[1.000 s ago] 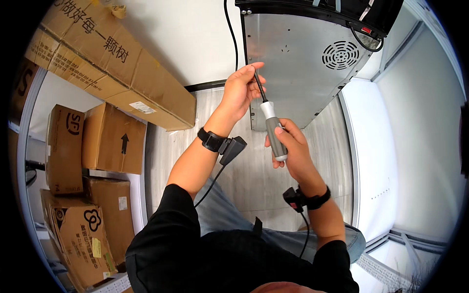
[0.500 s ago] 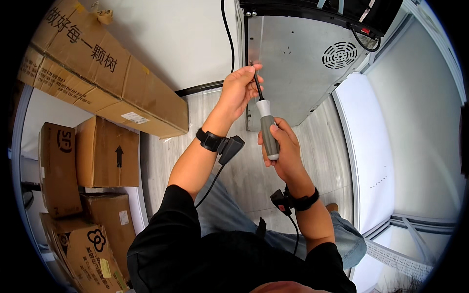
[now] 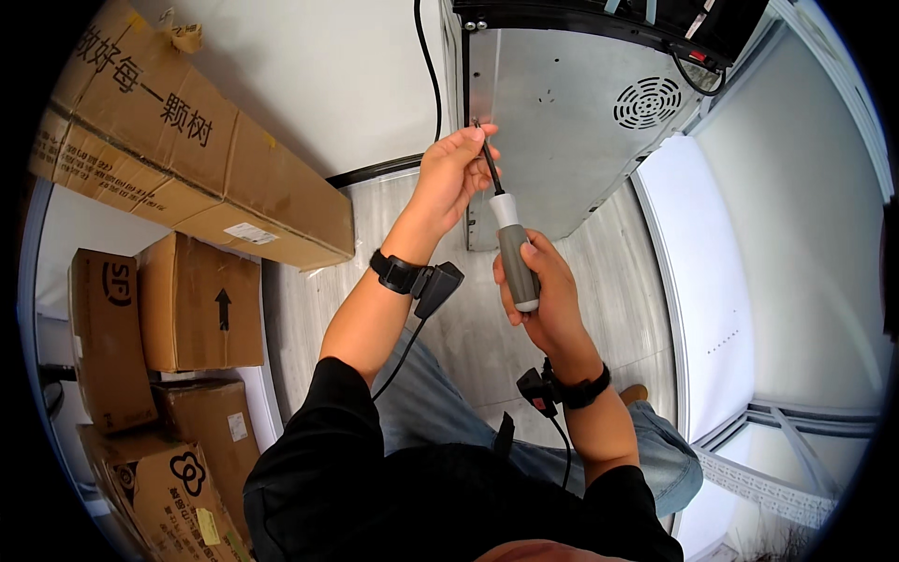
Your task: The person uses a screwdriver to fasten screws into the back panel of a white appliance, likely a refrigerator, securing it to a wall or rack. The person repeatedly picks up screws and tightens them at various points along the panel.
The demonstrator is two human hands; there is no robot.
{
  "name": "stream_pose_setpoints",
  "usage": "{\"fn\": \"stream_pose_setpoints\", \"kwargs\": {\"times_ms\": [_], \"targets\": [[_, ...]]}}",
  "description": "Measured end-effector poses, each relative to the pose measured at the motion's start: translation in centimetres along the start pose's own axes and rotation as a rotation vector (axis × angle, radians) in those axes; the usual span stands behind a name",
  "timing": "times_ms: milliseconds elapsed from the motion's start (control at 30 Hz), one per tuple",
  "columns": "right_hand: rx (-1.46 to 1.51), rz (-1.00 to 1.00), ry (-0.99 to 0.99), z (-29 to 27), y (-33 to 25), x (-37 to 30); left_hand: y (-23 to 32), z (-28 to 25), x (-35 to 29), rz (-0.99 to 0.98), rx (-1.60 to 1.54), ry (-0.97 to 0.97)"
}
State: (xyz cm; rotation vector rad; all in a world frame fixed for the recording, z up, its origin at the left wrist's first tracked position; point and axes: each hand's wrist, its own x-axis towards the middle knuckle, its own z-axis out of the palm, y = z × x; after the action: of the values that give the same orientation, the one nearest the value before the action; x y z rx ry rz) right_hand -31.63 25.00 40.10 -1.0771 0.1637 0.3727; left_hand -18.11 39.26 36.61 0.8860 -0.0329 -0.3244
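Observation:
In my right hand (image 3: 543, 281) is a screwdriver (image 3: 514, 253), fingers wrapped round its grey and white handle. Its dark shaft points up and slightly left, toward the left edge of a grey metal panel (image 3: 552, 150). Close to that edge, my left hand (image 3: 451, 173) pinches the front end of the shaft between thumb and fingers. Whether a screw sits at the tip is too small to make out. The panel is the side of a tall machine with a black top (image 3: 599, 28) and a round slotted vent (image 3: 647, 103).
A long cardboard box (image 3: 225, 169) leans at the left, with several smaller cartons (image 3: 201, 300) below it. A black cable (image 3: 430, 70) hangs down the white wall beside the machine. White panels (image 3: 702, 281) line the right side. Grey plank flooring (image 3: 618, 309) lies underneath.
The whole view has shifted slightly. Both hands keep their hold on the screwdriver, whose tip stays at the panel's left edge; its handle tilts a little more.

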Motion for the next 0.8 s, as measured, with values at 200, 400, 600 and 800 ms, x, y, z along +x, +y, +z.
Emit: {"fn": "stream_pose_setpoints", "kwargs": {"times_ms": [200, 400, 600, 800], "targets": [[0.076, 0.003, -0.035, 0.0, 0.0, -0.1, 0.1, 0.0, -0.2, -0.005, -0.013, 0.01], [0.16, 0.004, -0.071, 0.1, 0.4, -0.3, 0.2, 0.2, -0.4, 0.001, -0.023, -0.002], [0.03, -0.014, 0.02, 1.6, 0.2, -0.3, 0.9, 0.3, -0.3, -0.017, -0.043, -0.034], [-0.071, -0.05, 0.122, 2.9, 0.3, -0.6, 1.6, 0.2, -0.9, -0.051, -0.042, -0.068]]}}
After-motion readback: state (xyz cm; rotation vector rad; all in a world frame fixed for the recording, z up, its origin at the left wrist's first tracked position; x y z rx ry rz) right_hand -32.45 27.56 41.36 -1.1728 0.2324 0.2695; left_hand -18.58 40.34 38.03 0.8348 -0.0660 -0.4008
